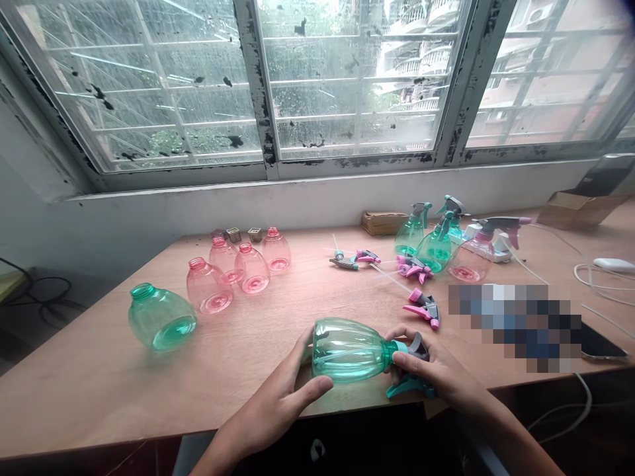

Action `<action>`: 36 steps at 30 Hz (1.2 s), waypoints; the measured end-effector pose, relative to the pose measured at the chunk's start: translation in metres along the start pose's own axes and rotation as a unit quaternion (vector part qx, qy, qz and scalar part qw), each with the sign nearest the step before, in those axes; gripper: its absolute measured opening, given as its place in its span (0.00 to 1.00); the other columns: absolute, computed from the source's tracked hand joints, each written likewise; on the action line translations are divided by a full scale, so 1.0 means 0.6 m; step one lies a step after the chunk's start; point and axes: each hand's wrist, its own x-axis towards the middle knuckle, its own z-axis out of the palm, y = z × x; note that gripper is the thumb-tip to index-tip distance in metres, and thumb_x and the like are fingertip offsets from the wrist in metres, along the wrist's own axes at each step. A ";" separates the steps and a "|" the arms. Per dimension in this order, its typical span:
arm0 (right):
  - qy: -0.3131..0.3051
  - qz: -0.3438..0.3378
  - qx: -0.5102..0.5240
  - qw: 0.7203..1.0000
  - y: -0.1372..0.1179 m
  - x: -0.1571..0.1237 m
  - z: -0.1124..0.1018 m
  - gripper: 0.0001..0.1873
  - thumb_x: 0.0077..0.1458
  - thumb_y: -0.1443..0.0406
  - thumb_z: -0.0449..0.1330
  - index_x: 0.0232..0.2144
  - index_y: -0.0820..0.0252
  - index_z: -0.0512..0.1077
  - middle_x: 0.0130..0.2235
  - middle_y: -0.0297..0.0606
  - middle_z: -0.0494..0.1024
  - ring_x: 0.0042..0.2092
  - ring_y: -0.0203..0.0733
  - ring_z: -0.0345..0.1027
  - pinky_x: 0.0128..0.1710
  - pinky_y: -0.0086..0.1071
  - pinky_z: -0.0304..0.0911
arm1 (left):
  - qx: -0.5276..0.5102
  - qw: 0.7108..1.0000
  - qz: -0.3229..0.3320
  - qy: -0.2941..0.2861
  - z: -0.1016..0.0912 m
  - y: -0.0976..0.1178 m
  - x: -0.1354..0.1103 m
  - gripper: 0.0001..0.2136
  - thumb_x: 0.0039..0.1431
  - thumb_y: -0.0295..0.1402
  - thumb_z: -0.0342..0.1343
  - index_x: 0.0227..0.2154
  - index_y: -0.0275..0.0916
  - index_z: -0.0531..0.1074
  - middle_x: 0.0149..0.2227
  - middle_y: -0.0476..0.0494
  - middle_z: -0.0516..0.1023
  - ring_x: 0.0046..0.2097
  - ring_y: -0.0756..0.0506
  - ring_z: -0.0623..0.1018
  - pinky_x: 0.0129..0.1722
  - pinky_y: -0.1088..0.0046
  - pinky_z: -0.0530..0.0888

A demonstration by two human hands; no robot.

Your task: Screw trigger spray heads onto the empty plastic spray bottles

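Note:
A clear green spray bottle [350, 352] lies sideways above the table's front edge, its base to the left. My left hand [297, 383] holds the base end, thumb below and fingers behind it. At the neck, my right hand [426, 363] pinches the teal collar [398, 348] of the spray head. The grey back of the head shows above my fingers, and its teal trigger [409, 385] hangs below them. A thin tube shows through the bottle wall. Beyond my right hand lies a pink and grey spray head [424, 309].
Several open pink bottles [254, 268] and one open green bottle [161, 317] stand left. Loose spray heads [347, 262] lie mid-table. Green spray bottles [409, 231] and a pink one [471, 258] stand at the back right, near a power strip [501, 251] and a phone [602, 340].

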 end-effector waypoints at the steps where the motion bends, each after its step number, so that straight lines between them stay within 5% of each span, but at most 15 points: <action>1: 0.000 0.000 0.000 1.000 0.000 0.000 0.000 0.21 0.56 0.53 0.70 0.44 0.58 0.70 0.28 0.33 0.83 0.33 0.43 0.77 0.36 0.34 0.72 | 0.000 1.000 -0.001 -0.001 0.000 0.000 0.000 0.35 0.69 0.44 0.56 0.72 0.48 0.46 0.74 0.47 0.49 0.74 0.34 0.50 0.73 0.54 0.48; 36: 0.000 -0.004 -0.001 1.000 -0.001 0.001 0.001 0.21 0.57 0.53 0.70 0.44 0.59 0.70 0.28 0.32 0.83 0.33 0.41 0.77 0.36 0.32 0.72 | -0.001 1.000 -0.005 -0.008 -0.001 -0.004 0.000 0.35 0.69 0.47 0.54 0.72 0.52 0.45 0.75 0.51 0.49 0.74 0.38 0.48 0.74 0.56 0.47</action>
